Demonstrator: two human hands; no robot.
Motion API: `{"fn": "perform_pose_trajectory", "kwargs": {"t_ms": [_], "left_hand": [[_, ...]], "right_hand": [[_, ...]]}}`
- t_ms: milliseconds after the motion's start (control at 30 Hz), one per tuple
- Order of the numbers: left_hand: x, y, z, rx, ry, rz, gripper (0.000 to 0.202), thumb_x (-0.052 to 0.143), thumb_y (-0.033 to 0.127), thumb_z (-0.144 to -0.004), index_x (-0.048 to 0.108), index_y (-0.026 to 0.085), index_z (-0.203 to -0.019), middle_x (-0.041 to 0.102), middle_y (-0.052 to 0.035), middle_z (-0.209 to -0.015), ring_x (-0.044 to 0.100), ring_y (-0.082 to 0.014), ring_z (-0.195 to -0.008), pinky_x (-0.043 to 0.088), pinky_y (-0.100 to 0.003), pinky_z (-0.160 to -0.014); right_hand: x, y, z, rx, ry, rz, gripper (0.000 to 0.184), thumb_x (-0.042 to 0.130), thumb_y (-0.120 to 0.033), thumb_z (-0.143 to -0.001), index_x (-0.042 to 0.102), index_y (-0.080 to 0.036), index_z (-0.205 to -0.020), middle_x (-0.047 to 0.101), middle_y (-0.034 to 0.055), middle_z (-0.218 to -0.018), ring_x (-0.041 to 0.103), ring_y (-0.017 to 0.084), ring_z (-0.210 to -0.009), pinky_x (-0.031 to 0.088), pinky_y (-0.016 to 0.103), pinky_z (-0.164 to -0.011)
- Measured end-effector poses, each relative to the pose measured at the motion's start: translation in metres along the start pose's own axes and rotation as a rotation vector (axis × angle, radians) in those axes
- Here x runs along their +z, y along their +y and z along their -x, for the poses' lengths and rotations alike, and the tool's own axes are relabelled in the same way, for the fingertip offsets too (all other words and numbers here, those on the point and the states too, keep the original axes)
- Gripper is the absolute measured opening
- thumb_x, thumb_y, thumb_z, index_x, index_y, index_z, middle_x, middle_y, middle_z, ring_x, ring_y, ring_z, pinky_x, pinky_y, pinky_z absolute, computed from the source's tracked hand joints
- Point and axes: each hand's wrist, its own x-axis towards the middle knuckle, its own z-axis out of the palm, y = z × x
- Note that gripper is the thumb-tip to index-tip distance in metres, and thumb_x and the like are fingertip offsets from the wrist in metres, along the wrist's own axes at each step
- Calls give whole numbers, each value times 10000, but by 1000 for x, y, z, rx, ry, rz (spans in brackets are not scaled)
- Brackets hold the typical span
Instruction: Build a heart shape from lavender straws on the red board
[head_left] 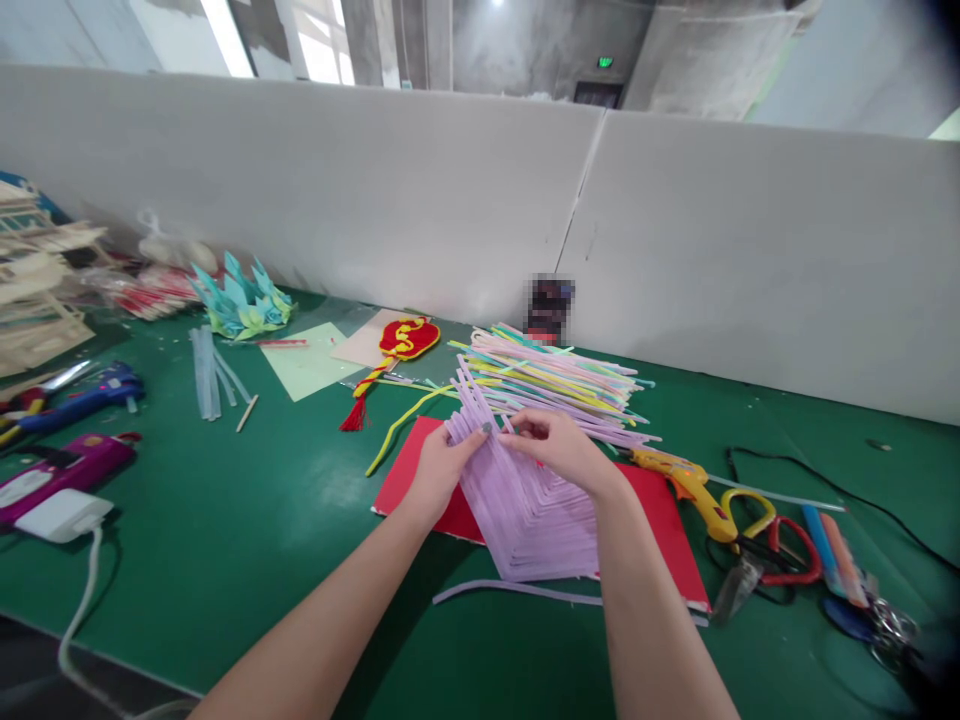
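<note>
A lavender panel of pipe cleaners [517,520], laid side by side in bent rows, rests over a red board [652,500]. My left hand [442,462] grips the panel's upper left edge, thumb on top, with loose pipe cleaner ends sticking up beyond it. At the panel's top, my right hand [559,445] has its thumb and forefinger pinched around a lavender pipe cleaner [507,424]. Behind the hands lies a heap of pipe cleaners [562,375] in pink, yellow, mint and lavender. One loose lavender strand [517,588] lies in front of the board.
On the right are a yellow glue gun [686,485], scissors [795,555] and keys [892,625]. A red fan-shaped ornament [409,338], glue sticks [206,375], a turquoise paper piece [244,300] and a purple device [67,480] with a white cable sit leftward. A white partition [300,190] stands behind.
</note>
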Motion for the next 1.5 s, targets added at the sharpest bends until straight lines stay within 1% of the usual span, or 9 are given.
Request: {"fn": "perform_pose_trajectory", "kwargs": {"t_ms": [133, 400, 567, 833, 1000, 1200, 1267, 1367, 1500], "left_hand": [[-1, -1, 0, 13, -3, -24, 405, 782, 353, -626, 692, 121, -945, 719, -81, -904, 657, -214, -816, 513, -313, -749], [0, 2, 1, -2, 10, -79, 384, 779, 356, -613, 701, 124, -909, 721, -75, -894, 659, -211, -788, 507, -295, -715], [0, 2, 1, 21, -2, -45, 405, 764, 364, -632, 690, 134, -957, 717, -83, -954, 658, -230, -863, 504, -327, -786], [1, 0, 0, -1, 13, 11, 437, 779, 343, -603, 669, 125, -965, 717, -89, -930, 655, -228, -846, 500, -330, -779], [0, -2, -1, 17, 9, -38, 407, 770, 339, -614, 667, 127, -947, 710, -87, -934, 647, -236, -857, 493, -341, -782], [1, -1, -1, 46, 15, 35, 357, 709, 397, -690, 682, 148, -945, 703, -77, -1005, 626, -236, -964, 481, -315, -822], [3, 0, -1, 24, -14, 120, 363, 689, 409, -712, 676, 167, -981, 695, -68, -1039, 625, -225, -982, 486, -303, -820], [6, 2, 2, -84, -89, 186, 404, 704, 411, -699, 663, 186, -1033, 699, -70, -1029, 653, -222, -911, 509, -305, -756], [9, 3, 11, -230, -249, 164, 359, 771, 332, -640, 698, 155, -943, 716, -94, -972, 667, -218, -868, 506, -302, -761]], "right_hand": [[1, 0, 0, -2, -7, -27, 149, 617, -318, -767, 604, -174, -730, 421, -50, -611, 382, 98, -585, 303, 244, -570], [1, 0, 1, 14, -43, -6, 155, 620, -326, -761, 608, -176, -724, 442, -44, -624, 395, 103, -602, 306, 245, -577], [1, 1, 1, 22, -37, -10, 131, 598, -291, -767, 581, -173, -712, 427, -48, -613, 382, 101, -594, 301, 245, -576], [-1, 3, 2, 13, -65, -48, 155, 607, -330, -769, 582, -182, -728, 450, -44, -640, 395, 103, -611, 314, 248, -594], [-2, 2, 3, 19, -81, -48, 146, 608, -319, -770, 589, -183, -722, 452, -42, -643, 394, 102, -610, 309, 248, -589], [-1, 6, 1, 41, -34, -5, 207, 593, -370, -787, 574, -178, -713, 469, -36, -639, 401, 107, -609, 306, 250, -578], [-2, 7, 0, 28, 12, -6, 237, 582, -394, -795, 560, -175, -705, 485, -28, -657, 408, 110, -617, 315, 252, -585], [-7, 8, 1, 6, 101, -20, 260, 587, -414, -788, 535, -178, -694, 480, -26, -661, 411, 112, -617, 327, 254, -590], [-14, 5, 3, -7, 223, -74, 294, 594, -449, -777, 528, -180, -679, 431, -40, -608, 385, 104, -569, 316, 251, -552]]}}
